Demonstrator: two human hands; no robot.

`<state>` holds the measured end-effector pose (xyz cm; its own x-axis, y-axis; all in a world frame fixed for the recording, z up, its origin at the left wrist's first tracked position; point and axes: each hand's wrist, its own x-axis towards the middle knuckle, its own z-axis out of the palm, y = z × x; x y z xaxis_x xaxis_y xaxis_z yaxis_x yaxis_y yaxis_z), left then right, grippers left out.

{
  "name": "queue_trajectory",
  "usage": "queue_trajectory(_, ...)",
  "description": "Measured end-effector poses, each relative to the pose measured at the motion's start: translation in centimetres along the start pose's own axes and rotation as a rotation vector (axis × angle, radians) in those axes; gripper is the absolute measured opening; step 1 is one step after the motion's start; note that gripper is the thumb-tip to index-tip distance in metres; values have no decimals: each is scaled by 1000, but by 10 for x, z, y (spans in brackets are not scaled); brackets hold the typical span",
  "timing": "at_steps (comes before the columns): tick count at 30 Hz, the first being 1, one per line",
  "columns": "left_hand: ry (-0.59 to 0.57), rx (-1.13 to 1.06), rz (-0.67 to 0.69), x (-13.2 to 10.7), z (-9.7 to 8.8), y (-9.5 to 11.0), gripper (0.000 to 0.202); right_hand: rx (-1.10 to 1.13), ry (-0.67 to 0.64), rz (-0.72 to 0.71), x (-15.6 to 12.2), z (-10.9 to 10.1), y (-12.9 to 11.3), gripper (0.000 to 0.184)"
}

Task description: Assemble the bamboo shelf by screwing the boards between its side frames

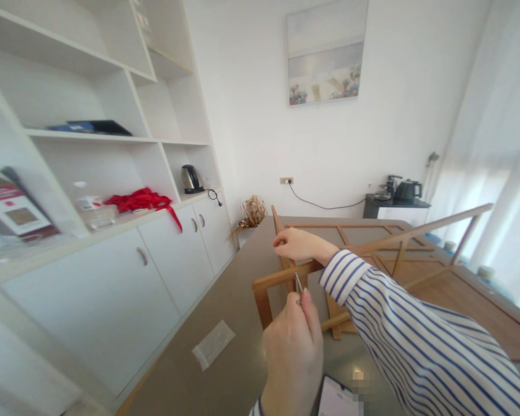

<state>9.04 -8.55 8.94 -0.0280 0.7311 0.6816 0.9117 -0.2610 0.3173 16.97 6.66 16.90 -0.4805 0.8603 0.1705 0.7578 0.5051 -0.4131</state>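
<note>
My left hand is closed, with a thin metal rod, which looks like a hex key, pinched between thumb and fingers. The rod's tip meets a wooden bar of a light-brown wooden frame. Beyond it, my right hand reaches over from the right in a striped sleeve, its fingers curled over an upright wooden slat. The frame's longer rail slopes up to the right. Any screw at the rod's tip is too small to make out.
The frame stands on a grey-brown table. A small clear plastic bag lies left of my left hand, and a phone lies near the front. Further wooden parts lie at the right. White cabinets flank the left side.
</note>
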Motion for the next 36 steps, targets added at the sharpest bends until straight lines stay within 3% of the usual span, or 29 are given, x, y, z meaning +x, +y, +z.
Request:
queue_trajectory(2,-8,178,78,5,-8,1,33,-2,-2,-1,0,0,-1,35)
queue_trajectory(5,-130,361,141,14,-25,6,28,-2,-4,-7,0,0,-2,35)
queue_trajectory(9,-316,380,172,24,-41,7,23,2,3,-13,-2,-2,-3,34)
queue_trajectory(12,-389,125,109,21,-38,-3,26,4,3,-10,-3,-3,-3,34)
queue_trajectory(14,-433,-202,8,14,-30,-10,35,4,0,-9,-3,-3,-3,34)
queue_trajectory(19,-631,-1201,-514,3,-16,-12,42,2,-7,-2,-1,-1,-3,34)
queue_trajectory(23,-651,-1706,-746,5,-16,-6,32,3,-9,-4,-1,0,-3,33)
queue_trajectory(30,-605,-1831,-836,6,-12,0,28,3,-11,-6,-2,0,-5,32)
queue_trajectory(36,-503,-1578,-799,11,-10,6,32,2,-14,-3,-5,-2,-8,34)
